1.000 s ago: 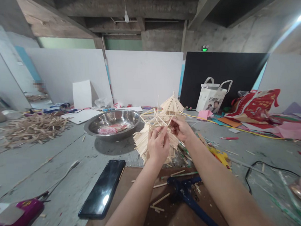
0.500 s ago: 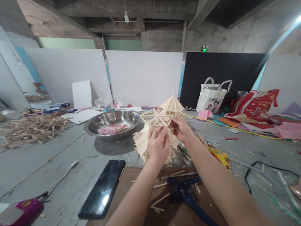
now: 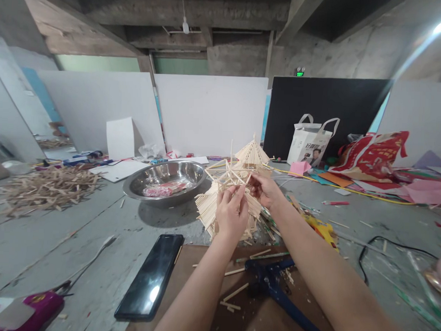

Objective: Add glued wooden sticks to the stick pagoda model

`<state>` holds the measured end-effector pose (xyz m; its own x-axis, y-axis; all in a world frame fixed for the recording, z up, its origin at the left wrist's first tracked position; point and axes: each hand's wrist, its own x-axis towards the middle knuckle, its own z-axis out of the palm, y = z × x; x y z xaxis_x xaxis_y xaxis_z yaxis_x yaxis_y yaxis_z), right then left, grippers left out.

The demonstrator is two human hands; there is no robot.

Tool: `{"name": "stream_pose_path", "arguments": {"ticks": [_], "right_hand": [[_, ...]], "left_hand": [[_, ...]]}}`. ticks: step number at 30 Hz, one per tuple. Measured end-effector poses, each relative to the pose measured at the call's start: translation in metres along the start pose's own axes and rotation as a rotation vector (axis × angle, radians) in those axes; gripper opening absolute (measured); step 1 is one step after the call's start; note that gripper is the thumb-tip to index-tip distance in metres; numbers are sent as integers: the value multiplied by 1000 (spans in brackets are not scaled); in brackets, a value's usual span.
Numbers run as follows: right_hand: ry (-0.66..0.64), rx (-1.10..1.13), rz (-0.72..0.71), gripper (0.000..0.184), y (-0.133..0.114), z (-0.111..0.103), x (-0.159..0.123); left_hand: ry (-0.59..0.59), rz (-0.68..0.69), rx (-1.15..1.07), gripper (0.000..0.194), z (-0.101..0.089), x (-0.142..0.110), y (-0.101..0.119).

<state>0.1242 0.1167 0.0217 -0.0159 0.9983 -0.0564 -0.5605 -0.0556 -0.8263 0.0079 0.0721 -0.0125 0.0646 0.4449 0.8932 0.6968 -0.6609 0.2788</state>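
Half hiding the stick model point(image 3: 211, 198) with the left hand point(image 3: 232, 210), bending its fingers close together over the upper tier; also touching in with the right hand point(image 3: 265, 189), narrowly curled at the right side. Not showing whether either is actually pinching a stick. Standing on the grey surface point(image 3: 94, 262), just beyond the brown board point(image 3: 251, 321) and right of the steel basin point(image 3: 132, 188). Probably weighing very little, feeling stiff and dry, hardly slipping, yet likely being fragile at the joints. Calling, presumably, for a light hold low on the close-set rows, sparing the open lattice point(image 3: 225, 174) above. Looking pale and straw-coloured, fanning out in sloping rows, then opening into crossed sticks, with one thin stick point(image 3: 231, 151) pointing upright. Showing a neat peaked roof point(image 3: 252, 153) behind, perhaps joining on, perhaps standing separately.
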Motion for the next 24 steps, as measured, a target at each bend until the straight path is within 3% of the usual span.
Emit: {"name": "stream_pose_path", "arguments": {"ticks": [10, 14, 17, 24], "right_hand": [[45, 8, -51, 11, -3, -4, -13], [48, -60, -185, 10, -2, -12, -39], [6, -195, -297, 13, 1, -18, -63], [-50, -522, -336, 14, 18, -26, -105]], "left_hand": [[34, -13, -44, 28, -6, 0, 2], [52, -53, -137, 21, -17, 3, 11], [-59, -110, -263, 18, -24, 5, 23], [-366, -174, -374, 19, -34, 3, 48]]}}
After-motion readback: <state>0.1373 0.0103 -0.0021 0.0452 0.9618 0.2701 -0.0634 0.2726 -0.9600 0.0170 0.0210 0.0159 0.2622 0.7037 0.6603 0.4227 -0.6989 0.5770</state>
